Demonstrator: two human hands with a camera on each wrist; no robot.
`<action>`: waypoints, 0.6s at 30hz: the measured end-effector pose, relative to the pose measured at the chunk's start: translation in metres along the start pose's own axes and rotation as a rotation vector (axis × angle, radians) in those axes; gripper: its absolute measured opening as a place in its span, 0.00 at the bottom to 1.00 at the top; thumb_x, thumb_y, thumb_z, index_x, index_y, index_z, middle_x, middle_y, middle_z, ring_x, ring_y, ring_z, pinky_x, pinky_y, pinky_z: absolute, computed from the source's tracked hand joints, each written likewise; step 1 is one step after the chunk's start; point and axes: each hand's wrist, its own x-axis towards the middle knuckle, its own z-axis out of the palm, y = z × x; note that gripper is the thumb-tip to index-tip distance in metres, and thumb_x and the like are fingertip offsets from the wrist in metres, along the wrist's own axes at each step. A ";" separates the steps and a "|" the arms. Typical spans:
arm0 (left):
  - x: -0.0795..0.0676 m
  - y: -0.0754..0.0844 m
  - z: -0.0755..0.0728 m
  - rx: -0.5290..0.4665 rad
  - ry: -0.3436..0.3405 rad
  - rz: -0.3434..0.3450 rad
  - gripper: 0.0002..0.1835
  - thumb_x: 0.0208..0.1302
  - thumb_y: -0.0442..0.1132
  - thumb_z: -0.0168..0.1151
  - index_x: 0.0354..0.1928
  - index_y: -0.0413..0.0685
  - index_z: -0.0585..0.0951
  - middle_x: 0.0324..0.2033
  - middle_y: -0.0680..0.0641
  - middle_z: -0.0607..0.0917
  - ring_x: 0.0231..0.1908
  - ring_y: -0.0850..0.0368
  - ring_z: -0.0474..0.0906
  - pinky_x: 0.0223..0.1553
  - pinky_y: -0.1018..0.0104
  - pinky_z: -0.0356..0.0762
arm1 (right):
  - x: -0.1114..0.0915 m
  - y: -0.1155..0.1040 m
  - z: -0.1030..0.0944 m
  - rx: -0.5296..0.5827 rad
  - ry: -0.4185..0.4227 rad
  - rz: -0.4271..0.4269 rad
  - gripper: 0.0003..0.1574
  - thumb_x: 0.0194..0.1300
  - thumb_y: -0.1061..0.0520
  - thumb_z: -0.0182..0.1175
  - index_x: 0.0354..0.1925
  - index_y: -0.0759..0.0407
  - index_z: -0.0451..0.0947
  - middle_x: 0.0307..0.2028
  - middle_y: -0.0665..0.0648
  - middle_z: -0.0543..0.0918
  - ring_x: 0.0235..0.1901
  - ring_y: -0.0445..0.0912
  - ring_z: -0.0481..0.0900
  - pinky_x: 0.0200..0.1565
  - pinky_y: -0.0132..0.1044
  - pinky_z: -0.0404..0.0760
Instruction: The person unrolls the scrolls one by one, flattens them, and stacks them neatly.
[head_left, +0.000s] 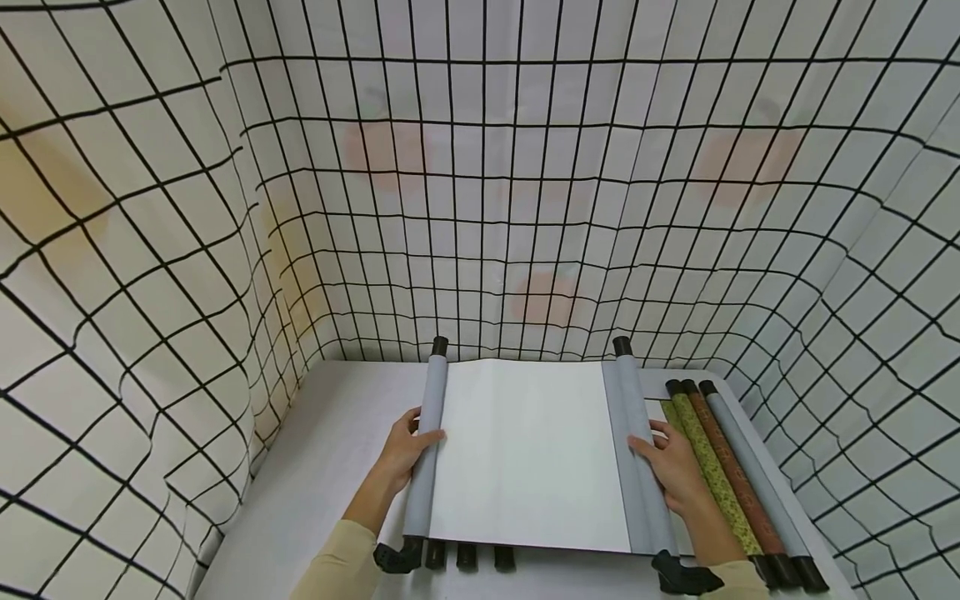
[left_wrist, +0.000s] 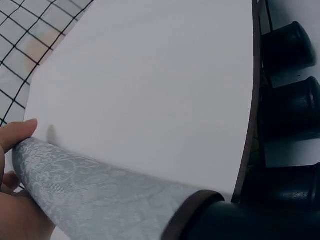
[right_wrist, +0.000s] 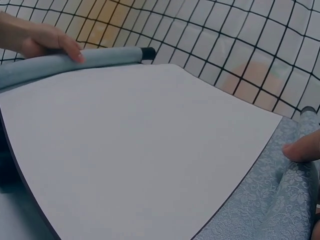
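A partly unrolled scroll (head_left: 528, 454) with a blank white sheet spans the space between my two hands. Its rolled ends are grey-blue patterned brocade with black knobs. My left hand (head_left: 403, 450) grips the left roll (head_left: 426, 483), thumb over the top and fingers behind it. On the other side, my right hand (head_left: 673, 467) holds the right roll (head_left: 647, 467), its thumb on the brocade. A flat brocade strip (right_wrist: 250, 200) shows beside that roll in the right wrist view. Black knobs (head_left: 467, 557) of other rolls stick out under the sheet's near edge; their bodies are mostly hidden.
Rolled scrolls lie side by side at the right: green (head_left: 716, 475), reddish-brown (head_left: 738, 471) and grey-blue (head_left: 757, 467). Black wire mesh (head_left: 517, 225) stands round the back and sides of the white table (head_left: 300, 483). Pale cloth with faint coloured patches hangs behind the mesh.
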 end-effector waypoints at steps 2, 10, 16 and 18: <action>0.001 -0.001 0.001 -0.008 -0.007 -0.001 0.38 0.66 0.34 0.71 0.73 0.34 0.65 0.56 0.33 0.75 0.49 0.40 0.77 0.47 0.50 0.77 | -0.002 0.000 -0.002 0.004 0.007 0.006 0.47 0.76 0.53 0.63 0.77 0.70 0.51 0.65 0.76 0.70 0.44 0.49 0.82 0.41 0.43 0.82; 0.001 -0.001 -0.001 -0.057 -0.017 -0.001 0.34 0.68 0.34 0.69 0.73 0.34 0.68 0.56 0.34 0.76 0.49 0.40 0.76 0.47 0.51 0.78 | -0.003 0.000 -0.004 -0.016 0.029 0.015 0.48 0.75 0.51 0.64 0.77 0.71 0.51 0.65 0.77 0.69 0.44 0.49 0.82 0.41 0.42 0.82; 0.001 -0.002 -0.003 -0.108 -0.030 0.010 0.31 0.69 0.32 0.67 0.70 0.29 0.70 0.59 0.33 0.76 0.51 0.41 0.76 0.49 0.51 0.77 | -0.003 0.000 -0.005 -0.028 0.028 0.024 0.49 0.76 0.51 0.64 0.78 0.71 0.50 0.66 0.77 0.68 0.45 0.50 0.81 0.41 0.42 0.81; 0.002 -0.002 -0.004 -0.127 -0.040 0.009 0.31 0.69 0.32 0.67 0.70 0.29 0.70 0.59 0.33 0.76 0.51 0.41 0.76 0.50 0.51 0.77 | -0.003 -0.001 -0.005 -0.029 0.029 0.023 0.49 0.76 0.51 0.64 0.78 0.71 0.50 0.66 0.78 0.68 0.46 0.50 0.81 0.41 0.43 0.81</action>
